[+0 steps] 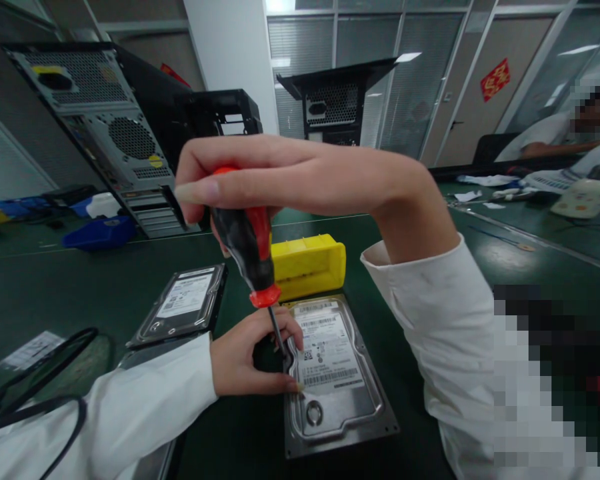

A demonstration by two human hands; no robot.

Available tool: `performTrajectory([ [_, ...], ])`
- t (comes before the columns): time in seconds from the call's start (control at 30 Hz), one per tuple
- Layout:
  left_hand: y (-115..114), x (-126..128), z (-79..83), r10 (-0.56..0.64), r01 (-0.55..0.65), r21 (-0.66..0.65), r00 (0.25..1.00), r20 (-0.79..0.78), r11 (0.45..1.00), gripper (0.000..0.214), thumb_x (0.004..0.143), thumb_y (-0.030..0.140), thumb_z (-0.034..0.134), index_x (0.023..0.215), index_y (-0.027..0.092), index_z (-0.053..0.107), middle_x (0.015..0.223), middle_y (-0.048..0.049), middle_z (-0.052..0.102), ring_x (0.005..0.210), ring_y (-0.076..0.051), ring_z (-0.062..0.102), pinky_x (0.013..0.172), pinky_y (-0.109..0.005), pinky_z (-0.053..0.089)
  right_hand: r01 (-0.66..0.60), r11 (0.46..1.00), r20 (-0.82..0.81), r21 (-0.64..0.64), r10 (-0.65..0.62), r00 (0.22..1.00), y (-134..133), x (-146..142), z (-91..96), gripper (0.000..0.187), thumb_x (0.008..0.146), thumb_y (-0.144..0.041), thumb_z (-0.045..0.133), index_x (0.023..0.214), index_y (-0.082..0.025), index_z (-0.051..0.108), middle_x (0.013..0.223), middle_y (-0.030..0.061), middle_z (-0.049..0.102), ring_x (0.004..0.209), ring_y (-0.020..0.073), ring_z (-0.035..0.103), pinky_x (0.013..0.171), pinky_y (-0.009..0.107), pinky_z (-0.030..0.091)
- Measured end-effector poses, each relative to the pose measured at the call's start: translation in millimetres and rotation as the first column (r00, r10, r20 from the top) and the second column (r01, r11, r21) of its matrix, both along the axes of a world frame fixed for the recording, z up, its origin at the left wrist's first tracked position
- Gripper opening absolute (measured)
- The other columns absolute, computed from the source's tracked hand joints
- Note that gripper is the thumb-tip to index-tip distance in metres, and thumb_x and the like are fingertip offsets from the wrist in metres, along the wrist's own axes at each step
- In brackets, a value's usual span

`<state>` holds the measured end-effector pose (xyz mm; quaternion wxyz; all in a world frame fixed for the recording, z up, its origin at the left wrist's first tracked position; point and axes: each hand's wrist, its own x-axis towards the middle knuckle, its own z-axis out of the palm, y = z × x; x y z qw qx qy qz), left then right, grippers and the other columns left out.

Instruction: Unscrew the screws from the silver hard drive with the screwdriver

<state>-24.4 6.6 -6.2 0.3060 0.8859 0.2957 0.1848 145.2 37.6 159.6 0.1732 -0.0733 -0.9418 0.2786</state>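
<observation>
Flat on the dark green table lies a hard drive, its white label facing up. My left hand grips its left edge, thumb and fingers pressed on the top near that side. Above it, my right hand is wrapped round the handle of a black and red screwdriver. The screwdriver points down, slightly tilted, and its shaft runs to the drive's left edge, between my left thumb and fingers. Whether the tip sits in a screw I cannot tell.
Behind the drive stands a yellow bin. A second hard drive lies to the left. Computer cases stand at the back, with a blue bin beside one. A black cable crosses my left sleeve. Another person sits far right.
</observation>
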Motion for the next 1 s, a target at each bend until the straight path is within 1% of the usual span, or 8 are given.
performTrajectory([
  [0.13,0.7,-0.6,-2.0,-0.003,0.003,0.004,1.0,0.016,1.0,0.035,0.067,0.041,0.068,0.088,0.016,0.054,0.08,-0.0004,0.048,0.074,-0.013,0.044,0.069,-0.027,0.036,-0.027,0.994,-0.009,0.104,0.028,1.0,1.9,0.7,1.5,0.03,0.083,-0.02,0.034,0.095,0.001,0.052,0.088,-0.005,0.054,0.085,-0.0002,0.053,0.074,0.003,0.042],
  [0.27,0.9,-0.9,-4.1,0.003,-0.002,-0.005,0.999,0.043,1.0,0.034,0.066,0.038,0.069,0.088,0.016,0.055,0.081,-0.0006,0.049,0.074,-0.013,0.044,0.069,-0.026,0.035,-0.032,0.992,0.014,0.12,0.03,0.999,-0.4,0.6,3.9,0.033,0.079,-0.018,0.036,0.097,0.002,0.056,0.088,-0.0052,0.056,0.086,-0.0018,0.053,0.078,0.003,0.042],
  [0.4,0.5,-0.3,-4.0,0.004,-0.004,-0.017,0.999,0.049,1.0,0.034,0.066,0.038,0.07,0.087,0.016,0.055,0.079,-0.0001,0.048,0.073,-0.012,0.043,0.067,-0.026,0.034,-0.077,0.988,-0.042,0.137,0.083,0.996,-1.5,-1.5,1.9,0.036,0.079,-0.02,0.035,0.098,0.002,0.057,0.085,-0.0052,0.058,0.085,-0.001,0.054,0.08,0.006,0.043],
  [0.53,0.2,-0.3,-4.1,0.01,-0.009,-0.025,0.999,0.052,1.0,0.034,0.065,0.037,0.07,0.087,0.016,0.056,0.078,0.0002,0.047,0.073,-0.012,0.044,0.068,-0.026,0.034,-0.149,0.984,-0.054,0.096,0.155,0.986,-1.0,-2.3,0.3,0.035,0.078,-0.018,0.034,0.094,0.006,0.054,0.082,-0.0023,0.055,0.081,-0.0007,0.054,0.076,0.009,0.045],
  [0.7,0.3,-0.6,-4.2,0.012,-0.011,-0.02,0.999,0.052,1.0,0.033,0.065,0.036,0.07,0.087,0.016,0.056,0.079,0.0001,0.048,0.073,-0.012,0.044,0.068,-0.026,0.035,-0.15,0.985,-0.047,0.079,0.154,0.987,-1.4,-1.5,-0.1,0.032,0.079,-0.02,0.034,0.091,0.005,0.051,0.083,-0.002,0.052,0.078,0.0001,0.054,0.07,0.009,0.044],
  [0.77,0.4,-0.7,-4.0,0.013,-0.012,-0.019,0.999,0.046,1.0,0.033,0.065,0.037,0.07,0.087,0.016,0.056,0.08,-0.0002,0.049,0.073,-0.012,0.044,0.068,-0.026,0.035,-0.13,0.991,-0.045,0.012,0.13,0.99,-2.4,-0.6,-0.6,0.027,0.083,-0.018,0.032,0.088,0.003,0.049,0.085,-0.0023,0.051,0.079,0.0009,0.054,0.07,0.009,0.045],
  [0.9,0.5,-0.8,-3.4,0.012,-0.011,-0.018,0.999,0.041,1.0,0.034,0.065,0.037,0.069,0.088,0.016,0.055,0.081,-0.0006,0.05,0.074,-0.012,0.044,0.068,-0.026,0.036,-0.089,0.988,0.005,-0.129,0.091,0.996,-4.0,2.0,-0.8,0.035,0.091,-0.019,0.017,0.096,-0.001,0.046,0.095,0.0013,0.051,0.084,0.0043,0.055,0.07,0.012,0.049],
  [1.0,0.7,-0.8,-3.2,0.007,-0.006,-0.021,0.999,0.048,1.0,0.034,0.065,0.036,0.069,0.088,0.016,0.056,0.08,-0.0003,0.049,0.073,-0.012,0.044,0.067,-0.026,0.035,-0.166,0.983,-0.001,-0.082,0.167,0.986,-3.4,1.8,-0.3,0.03,0.089,-0.011,0.021,0.101,0.003,0.044,0.097,0.0019,0.048,0.088,0.0042,0.054,0.073,0.013,0.049],
])
